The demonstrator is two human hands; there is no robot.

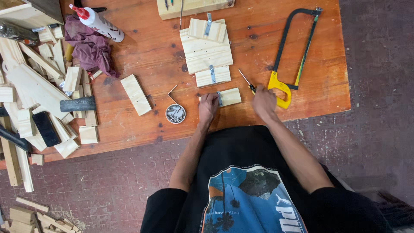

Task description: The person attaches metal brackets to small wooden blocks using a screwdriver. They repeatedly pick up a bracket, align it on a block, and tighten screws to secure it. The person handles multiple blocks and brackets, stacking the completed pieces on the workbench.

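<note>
Worn reddish brick floor (pixel 375 64) surrounds the orange-brown wooden table (pixel 146 51), whose far edge is cut off at the top of the view; a heap of pale wood offcuts (pixel 34 86) crowds its left end, with a black phone-like slab (pixel 46 128) lying on them and the heap running out of view to the left; a crumpled purple rag (pixel 90 45) and a white glue bottle with a red nozzle (pixel 100 23) lie beside them; a yellow-handled hacksaw with a black frame (pixel 293 47) rests near the right edge; in the middle sits a stack of pale wooden slats joined by small metal hinges (pixel 207 49); a loose pale plank (pixel 136 94) lies to its left; a small round tin of screws (pixel 175 113) stands near the front edge. Closest to the person is a small pale wooden block with a metal hinge (pixel 227 97), lying flat just below the stack; the left hand (pixel 208 107) presses on its left end, fingers curled down and covering that part; the right hand (pixel 264 102) is closed around a thin screwdriver (pixel 246 80), whose handle is mostly hidden in the fist and whose tip points up and left, clear of the block.
</note>
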